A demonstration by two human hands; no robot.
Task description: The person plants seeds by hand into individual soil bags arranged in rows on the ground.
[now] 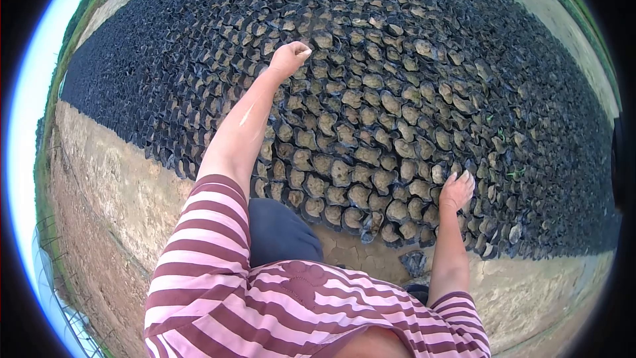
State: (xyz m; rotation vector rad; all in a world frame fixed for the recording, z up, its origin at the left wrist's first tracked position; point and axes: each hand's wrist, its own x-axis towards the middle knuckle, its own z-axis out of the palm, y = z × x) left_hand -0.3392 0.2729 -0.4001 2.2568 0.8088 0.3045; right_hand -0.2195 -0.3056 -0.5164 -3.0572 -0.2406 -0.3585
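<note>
Head view: the left hand (pixel 290 58) has its fingertips pressed together above the bags (pixel 384 179); whether they pinch anything, I cannot tell. The right hand (pixel 457 191), fingers slightly spread, is at the bags nearer the front edge. Soil (pixel 397 210) fills the black bags, packed side by side on bare ground (pixel 139 192).

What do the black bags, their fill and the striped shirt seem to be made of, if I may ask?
The black bags look like thin, slightly glossy plastic film, given their crinkled, uneven edges. Their fill seems to be dry, matte soil, brownish and rough. The striped shirt looks like soft matte knit, possibly cotton, from its folds.
</note>
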